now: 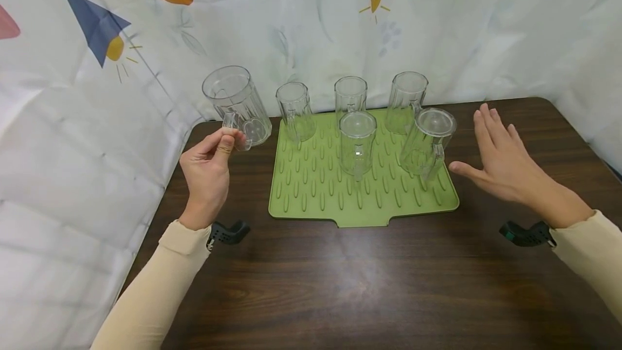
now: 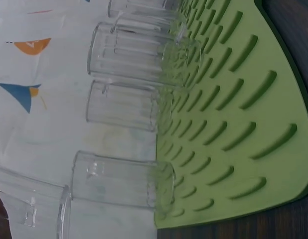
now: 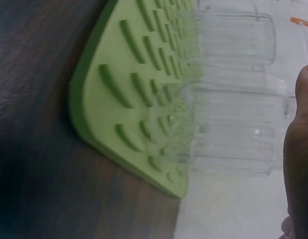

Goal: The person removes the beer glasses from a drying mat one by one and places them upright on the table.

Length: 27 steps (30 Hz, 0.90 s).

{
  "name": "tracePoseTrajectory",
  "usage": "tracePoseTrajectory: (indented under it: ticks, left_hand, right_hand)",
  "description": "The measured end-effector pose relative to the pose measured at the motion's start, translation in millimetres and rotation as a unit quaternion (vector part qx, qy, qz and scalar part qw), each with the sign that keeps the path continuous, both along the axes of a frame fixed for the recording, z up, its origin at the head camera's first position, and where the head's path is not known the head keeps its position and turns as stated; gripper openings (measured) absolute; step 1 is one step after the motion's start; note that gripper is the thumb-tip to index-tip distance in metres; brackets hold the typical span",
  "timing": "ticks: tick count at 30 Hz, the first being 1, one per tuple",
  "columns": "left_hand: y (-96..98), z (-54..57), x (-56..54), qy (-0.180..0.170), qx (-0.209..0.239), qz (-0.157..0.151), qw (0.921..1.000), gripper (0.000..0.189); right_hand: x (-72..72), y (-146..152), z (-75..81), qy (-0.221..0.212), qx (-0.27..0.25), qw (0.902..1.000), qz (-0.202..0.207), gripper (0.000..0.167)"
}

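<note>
Below white sheeting (image 1: 437,42), a table's (image 1: 350,296) central mat (image 1: 362,216) is being topped by five mugs (image 1: 358,147), one mug (image 1: 245,96), left, being pinched by the left hand (image 1: 208,172), the right hand (image 1: 507,161) being held straight.

The mat (image 1: 311,210) is green, the mugs (image 1: 241,102) colourless

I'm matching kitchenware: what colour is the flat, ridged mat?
The flat, ridged mat is light green, seen best in the head view.

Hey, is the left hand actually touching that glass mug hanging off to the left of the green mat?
Touching. The head view shows it: the left hand pinches the handle of the raised glass mug.
</note>
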State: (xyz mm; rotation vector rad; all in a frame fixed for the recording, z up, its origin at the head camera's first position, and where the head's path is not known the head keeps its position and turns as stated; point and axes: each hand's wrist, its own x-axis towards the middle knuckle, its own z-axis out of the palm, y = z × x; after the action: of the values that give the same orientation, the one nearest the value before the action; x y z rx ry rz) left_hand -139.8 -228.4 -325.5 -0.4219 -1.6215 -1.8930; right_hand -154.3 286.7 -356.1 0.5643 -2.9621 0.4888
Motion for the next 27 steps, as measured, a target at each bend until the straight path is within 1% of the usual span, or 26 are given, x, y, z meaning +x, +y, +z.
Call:
tracePoseTrajectory:
  ticks: [3, 8, 12, 16, 20, 23, 27]
  left_hand:
    - [-4.8, -3.9, -5.2, -0.006, 0.007, -0.002, 1.0, 0.013]
    - [-11.6, -10.1, -12.6, -0.018, 0.006, 0.012, 0.9997, 0.017]
    - [-17.2, -16.6, -17.8, -0.027, 0.001, 0.02, 0.9994, 0.023]
    - [-22.9, -24.1, -23.9, -0.038, 0.008, 0.026, 0.9989, 0.024]
    - [-28.9, -32.4, -30.0, -0.049, 0.017, 0.031, 0.9982, 0.026]
    - [-33.6, -37.9, -34.5, -0.053, 0.011, 0.032, 0.998, 0.026]
    - [-39.1, -44.7, -40.9, -0.054, 0.005, 0.027, 0.9981, 0.022]
  right_hand:
    - [1.0, 2, -6.3, -0.018, 0.015, 0.9997, -0.003, 0.104]
    - [2.5, 2, -16.4, -0.05, 0.033, 0.9982, -0.004, 0.103]
    - [3.5, -2, -24.6, -0.081, 0.057, 0.9951, -0.001, 0.105]
    - [3.3, -6, -32.3, -0.111, 0.076, 0.9909, 0.006, 0.108]
    - [4.1, -10, -38.8, -0.131, 0.089, 0.9872, 0.014, 0.108]
    - [5.4, -13, -43.1, -0.143, 0.097, 0.9848, 0.02, 0.109]
    - [7.5, -16, -46.9, -0.152, 0.1, 0.9829, 0.024, 0.109]
